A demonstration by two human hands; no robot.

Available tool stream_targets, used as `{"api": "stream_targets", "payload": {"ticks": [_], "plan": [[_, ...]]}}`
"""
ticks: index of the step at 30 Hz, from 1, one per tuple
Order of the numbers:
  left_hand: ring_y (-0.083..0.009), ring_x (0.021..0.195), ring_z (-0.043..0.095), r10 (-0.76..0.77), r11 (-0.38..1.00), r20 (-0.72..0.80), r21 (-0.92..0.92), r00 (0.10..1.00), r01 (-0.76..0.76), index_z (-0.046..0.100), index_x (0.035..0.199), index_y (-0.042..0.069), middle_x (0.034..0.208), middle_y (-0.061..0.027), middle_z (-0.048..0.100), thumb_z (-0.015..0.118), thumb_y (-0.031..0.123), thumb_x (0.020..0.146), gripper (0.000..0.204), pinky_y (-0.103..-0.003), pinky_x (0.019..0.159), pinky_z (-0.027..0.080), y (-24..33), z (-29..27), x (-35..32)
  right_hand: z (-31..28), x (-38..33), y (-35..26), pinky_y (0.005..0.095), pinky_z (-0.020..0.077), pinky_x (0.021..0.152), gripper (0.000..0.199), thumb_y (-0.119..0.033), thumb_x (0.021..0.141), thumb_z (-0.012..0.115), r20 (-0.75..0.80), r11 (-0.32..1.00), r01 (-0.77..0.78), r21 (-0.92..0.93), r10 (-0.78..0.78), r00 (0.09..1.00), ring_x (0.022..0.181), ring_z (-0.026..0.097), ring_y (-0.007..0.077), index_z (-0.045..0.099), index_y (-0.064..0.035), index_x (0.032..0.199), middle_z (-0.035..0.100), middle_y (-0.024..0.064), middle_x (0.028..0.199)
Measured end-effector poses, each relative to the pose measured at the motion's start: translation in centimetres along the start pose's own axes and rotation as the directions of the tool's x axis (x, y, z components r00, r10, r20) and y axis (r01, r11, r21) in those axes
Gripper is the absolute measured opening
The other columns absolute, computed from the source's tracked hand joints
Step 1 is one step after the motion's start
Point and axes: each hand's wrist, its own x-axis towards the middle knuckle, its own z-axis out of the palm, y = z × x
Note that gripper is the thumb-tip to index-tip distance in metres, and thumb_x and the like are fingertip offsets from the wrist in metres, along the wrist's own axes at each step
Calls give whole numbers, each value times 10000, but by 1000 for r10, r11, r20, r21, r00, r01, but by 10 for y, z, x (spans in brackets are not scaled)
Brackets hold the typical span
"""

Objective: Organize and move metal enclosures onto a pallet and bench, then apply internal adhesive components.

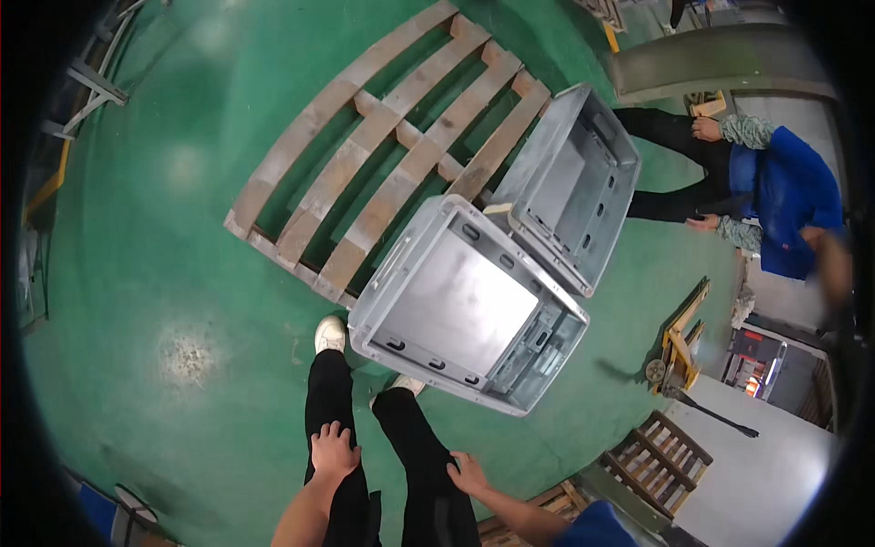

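My left hand (334, 450) lies flat on my left thigh, with its fingers spread over the dark trousers and nothing in it. My right hand (468, 473) rests against the outer side of my right leg, fingers stretched out and holding nothing. Just beyond my feet, a large grey rectangular metal casing (460, 305) with slotted walls and a shiny flat panel inside sits at the near corner of a wooden pallet (387, 155). A second, similar grey casing (574, 187) stands beside it on the pallet's right edge. Neither hand touches the casings.
A person in blue (793, 201) stands at the right beyond the second casing, hands near their legs. A yellow pallet jack (679, 342) is at the right. Slatted wooden pallets (658, 465) lie at the lower right, and metal framing (91, 87) lines the far left.
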Motion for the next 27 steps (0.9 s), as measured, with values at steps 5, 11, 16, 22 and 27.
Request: {"api": "stream_targets", "payload": {"ticks": [5, 11, 16, 22, 27], "plan": [[-249, 1001, 431, 6, 1000, -29, -7, 1000, -7, 571, 913, 72, 1048, -83, 480, 628, 290, 613, 375, -391, 782, 368, -9, 9, -3, 29, -24, -55, 469, 357, 838, 755, -412, 663, 552, -62, 954, -196, -228, 187, 980, 1052, 364, 392, 216, -43, 1228, 288, 200, 1219], [-253, 1017, 415, 6, 1000, 35, 17, 999, -7, 565, 917, 71, 1064, -82, 473, 607, 285, 634, 358, -393, 794, 356, -7, 12, -6, 43, -11, -61, 453, 396, 794, 671, -377, 679, 537, -86, 925, -190, -329, 171, 982, 1022, 384, 377, 270, -63, 1208, 321, 191, 1176], [-247, 1002, 428, 24, 998, 32, 61, 999, -26, 571, 908, 76, 1044, -78, 486, 617, 274, 618, 354, -388, 778, 367, -7, 17, -6, 46, -11, -61, 456, 407, 778, 598, -371, 700, 522, -53, 925, -222, -309, 216, 975, 1031, 379, 352, 315, -81, 1179, 330, 163, 1165], [-239, 1028, 396, 5, 995, 132, 102, 991, -18, 559, 929, 77, 1080, -83, 459, 558, 317, 674, 351, -396, 800, 341, -5, 17, -4, 47, -11, -58, 431, 430, 745, 594, -375, 708, 502, -27, 906, -214, -365, 219, 975, 994, 403, 353, 311, -74, 1183, 344, 182, 1147], [-244, 1026, 392, -27, 997, 140, 73, 990, 17, 557, 926, 69, 1092, -86, 450, 552, 306, 680, 342, -391, 792, 341, -7, 17, -4, 45, -7, -63, 435, 432, 730, 562, -363, 703, 504, -44, 906, -190, -377, 187, 981, 971, 419, 347, 342, -75, 1157, 362, 169, 1133]]}}
